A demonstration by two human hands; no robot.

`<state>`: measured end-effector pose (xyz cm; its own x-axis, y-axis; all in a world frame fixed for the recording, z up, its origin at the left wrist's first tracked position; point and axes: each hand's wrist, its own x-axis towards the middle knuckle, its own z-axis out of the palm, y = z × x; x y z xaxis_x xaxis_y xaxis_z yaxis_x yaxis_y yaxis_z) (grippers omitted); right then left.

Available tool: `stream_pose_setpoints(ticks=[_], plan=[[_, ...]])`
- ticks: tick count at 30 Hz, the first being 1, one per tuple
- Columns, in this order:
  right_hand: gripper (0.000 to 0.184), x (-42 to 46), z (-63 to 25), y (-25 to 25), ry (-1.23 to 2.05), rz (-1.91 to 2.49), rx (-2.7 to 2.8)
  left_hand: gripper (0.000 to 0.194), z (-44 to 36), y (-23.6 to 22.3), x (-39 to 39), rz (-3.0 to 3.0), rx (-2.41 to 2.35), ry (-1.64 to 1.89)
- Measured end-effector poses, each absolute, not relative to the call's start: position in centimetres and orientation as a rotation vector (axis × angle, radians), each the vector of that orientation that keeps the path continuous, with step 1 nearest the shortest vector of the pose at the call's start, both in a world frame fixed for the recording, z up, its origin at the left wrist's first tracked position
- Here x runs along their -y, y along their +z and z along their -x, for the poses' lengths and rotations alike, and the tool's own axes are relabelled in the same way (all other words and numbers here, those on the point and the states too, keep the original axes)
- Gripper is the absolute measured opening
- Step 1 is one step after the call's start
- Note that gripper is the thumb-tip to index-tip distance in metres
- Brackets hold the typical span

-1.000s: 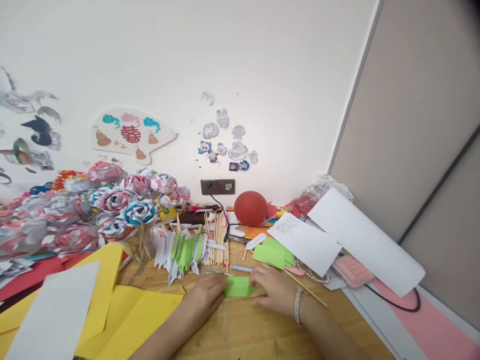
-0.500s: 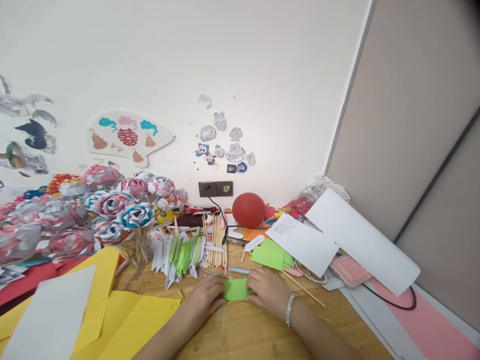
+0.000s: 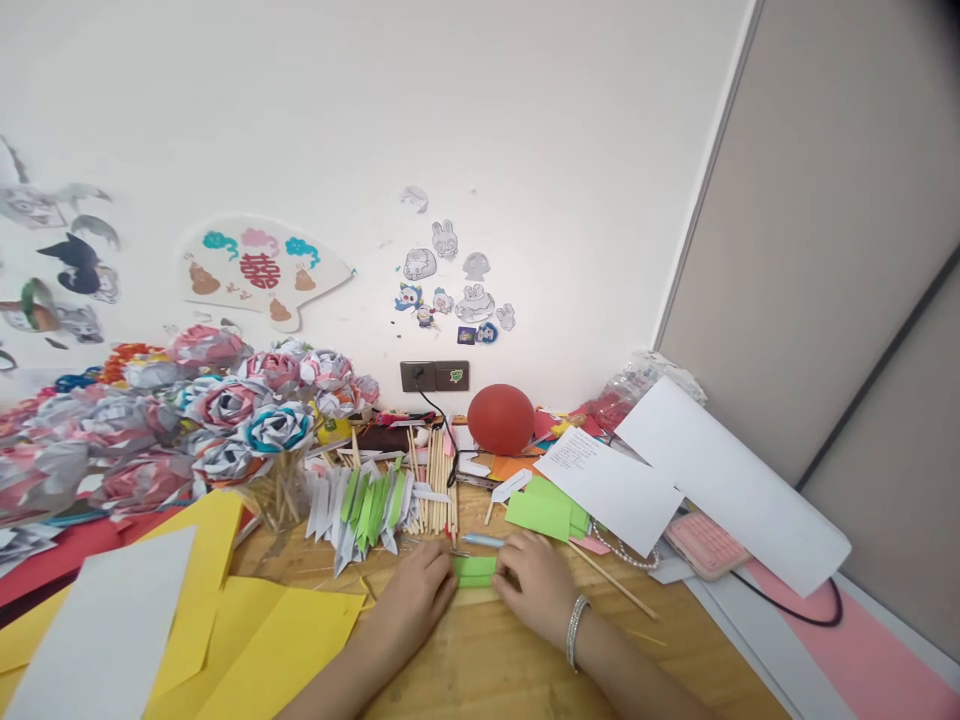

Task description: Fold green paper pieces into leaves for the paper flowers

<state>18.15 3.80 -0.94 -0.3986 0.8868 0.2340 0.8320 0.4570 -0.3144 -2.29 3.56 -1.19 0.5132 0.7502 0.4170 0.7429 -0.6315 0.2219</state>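
Observation:
A small green paper piece [image 3: 475,571] lies on the wooden table [image 3: 495,660], folded into a narrow strip. My left hand [image 3: 418,588] presses on its left end with fingers curled together. My right hand [image 3: 534,590], with a bracelet at the wrist, pinches its right end. A row of folded green and white paper leaves [image 3: 364,505] lies just behind my hands, next to a bundle of wooden sticks [image 3: 437,478]. A pen [image 3: 480,541] rests just beyond the strip.
Paper roses [image 3: 225,410] crowd the left back. Yellow sheets [image 3: 255,620] and a white sheet [image 3: 105,630] lie at the front left. More green paper [image 3: 544,508], white sheets [image 3: 675,470], a red ball [image 3: 500,417] and a pink device [image 3: 705,542] sit to the right.
The green paper went from a wider piece to a narrower folded strip. Both hands closed in on it and shifted slightly.

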Motion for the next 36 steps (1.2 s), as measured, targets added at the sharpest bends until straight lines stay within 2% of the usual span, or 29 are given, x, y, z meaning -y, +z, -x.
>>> stream_pose_setpoints(ticks=[5, 10, 14, 18, 25, 31, 36], plan=[[0.007, -3.8, -17.6, -1.0, 0.211, 1.491, 2.277, 0.009, 2.0, -1.4, -3.8, -2.714, -1.483, 0.715], [0.008, -3.7, -17.4, -1.0, 0.223, 1.513, 2.243, 0.012, 1.7, -1.8, -3.8, -2.750, -1.561, 0.688], [0.005, -3.6, -17.5, -1.0, 0.246, 1.535, 2.220, 0.014, 1.7, -1.7, -3.4, -2.847, -1.451, 0.669], [0.006, -3.8, -17.8, -1.0, 0.281, 1.569, 2.180, 0.022, 2.6, -1.6, -3.4, -3.023, -1.214, 0.655], [0.013, -4.1, -18.7, -0.9, 0.332, 1.597, 2.136, 0.039, 5.2, -0.1, -3.4, -3.036, -1.113, 0.480], [0.015, -4.1, -18.9, -0.7, 0.363, 1.550, 2.162, 0.036, 5.8, 1.5, -2.7, -2.898, -1.062, 0.505], [0.012, -3.8, -18.6, 0.0, 0.408, 1.481, 2.197, 0.023, 5.0, 0.5, -3.1, -2.733, -1.047, 0.649]])
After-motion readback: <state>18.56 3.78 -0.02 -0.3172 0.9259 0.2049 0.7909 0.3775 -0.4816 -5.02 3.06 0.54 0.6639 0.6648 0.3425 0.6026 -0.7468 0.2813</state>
